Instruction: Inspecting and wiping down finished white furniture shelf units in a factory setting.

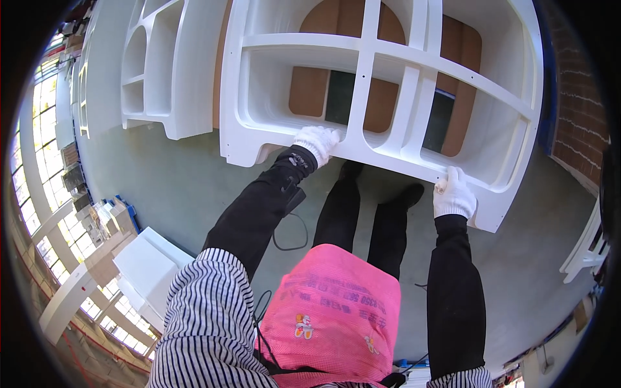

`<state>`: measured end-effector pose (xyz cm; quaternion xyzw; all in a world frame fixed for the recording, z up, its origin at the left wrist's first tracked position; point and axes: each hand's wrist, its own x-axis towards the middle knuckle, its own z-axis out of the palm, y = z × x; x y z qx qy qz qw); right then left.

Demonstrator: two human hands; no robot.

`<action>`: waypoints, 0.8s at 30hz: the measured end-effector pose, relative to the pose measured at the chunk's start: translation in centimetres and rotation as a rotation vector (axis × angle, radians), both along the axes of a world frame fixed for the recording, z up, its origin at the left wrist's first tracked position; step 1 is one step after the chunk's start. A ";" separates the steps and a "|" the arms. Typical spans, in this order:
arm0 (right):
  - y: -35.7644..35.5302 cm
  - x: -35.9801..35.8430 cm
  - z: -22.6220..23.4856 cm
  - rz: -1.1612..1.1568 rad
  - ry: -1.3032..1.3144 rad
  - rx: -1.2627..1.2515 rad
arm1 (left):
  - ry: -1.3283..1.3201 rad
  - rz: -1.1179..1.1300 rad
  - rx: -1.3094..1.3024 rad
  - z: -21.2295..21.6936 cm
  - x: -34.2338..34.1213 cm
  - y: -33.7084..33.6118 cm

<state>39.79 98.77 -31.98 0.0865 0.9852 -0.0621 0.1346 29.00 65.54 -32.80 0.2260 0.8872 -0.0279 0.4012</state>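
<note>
While the big white shelf frame (388, 84) lies flat in front of me, I grip its near edge with both gloved hands. My left hand (317, 143) curls over the rail, the fingers (323, 137) wrapped shut around the edge, thumb hidden beneath, so I cannot tell how deep the hold goes. My right hand (454, 193) clamps the same rail farther along toward the corner, its fingers (453, 178) closed on the edge too. Spreading the hands apart like this, I judge, keeps the wide frame level and stops it twisting. Beyond my fingers, brown boards (310, 84) show through the open compartments, seemingly carrying the frame off the floor (174, 187). Directly beneath my hands stand my black shoes (411, 192), close to the rail. Off past my left hand a second white frame (162, 71) lies on the grey floor, well apart. Nearer my left elbow sits a stack of white panels (149, 265). A brick wall (576, 110) rises beyond my right hand.
</note>
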 end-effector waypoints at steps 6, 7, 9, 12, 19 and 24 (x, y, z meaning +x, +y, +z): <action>1.4 -0.6 1.4 -0.078 -0.118 -0.023 | 0.064 -0.022 0.372 1.9 -1.3 0.1; 2.4 -0.1 1.8 -0.087 -0.112 -0.051 | 0.208 -0.016 0.484 2.2 -2.0 0.0; 3.8 0.2 3.1 -0.105 -0.033 -0.193 | 0.403 0.381 0.628 1.4 -1.9 -3.6; 4.8 -2.7 5.3 -0.469 -0.016 -0.441 | 0.697 1.250 0.855 1.6 -3.7 -17.8; 30.9 2.4 0.2 -1.178 -0.161 -1.299 | 0.494 1.021 -0.252 -5.6 -8.3 -19.3; 23.8 -0.4 0.2 -0.946 -0.271 -0.961 | 0.518 0.954 -0.332 -3.0 -8.0 -22.9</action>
